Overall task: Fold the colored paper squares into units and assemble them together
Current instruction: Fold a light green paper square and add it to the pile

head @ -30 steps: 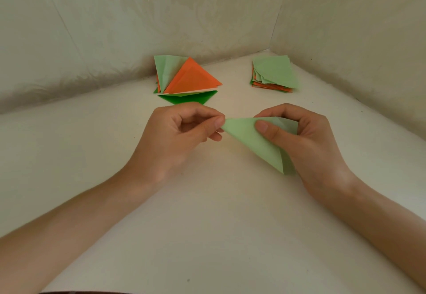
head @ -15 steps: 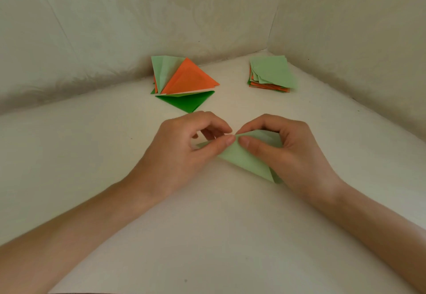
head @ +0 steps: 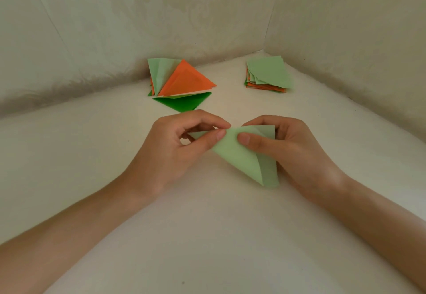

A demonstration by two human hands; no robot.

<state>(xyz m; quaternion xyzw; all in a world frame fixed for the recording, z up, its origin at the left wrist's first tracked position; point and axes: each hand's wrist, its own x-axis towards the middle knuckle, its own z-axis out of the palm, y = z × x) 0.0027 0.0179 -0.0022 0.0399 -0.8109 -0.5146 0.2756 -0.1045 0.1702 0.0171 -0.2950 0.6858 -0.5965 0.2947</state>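
Your left hand (head: 170, 153) pinches left tip of light green folded paper (head: 239, 153) between thumb and forefinger. Your right hand (head: 288, 148) grips same paper, thumb pressed on front face, fingers curled behind top edge. Paper's lower point hangs toward you, over white table (head: 207, 236). Behind: pile of folded units (head: 182, 84), orange and green. Right of it, well apart: stack of flat squares (head: 268, 74), light green on top.

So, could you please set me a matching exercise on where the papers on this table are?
1. pale green sheet
2. paper stack
3. orange unit
4. dark green unit

A. back right, untouched
B. back left, at the bottom
C. pinched by left hand and right hand
D. back left, on top

Pairs: 1-C, 2-A, 3-D, 4-B
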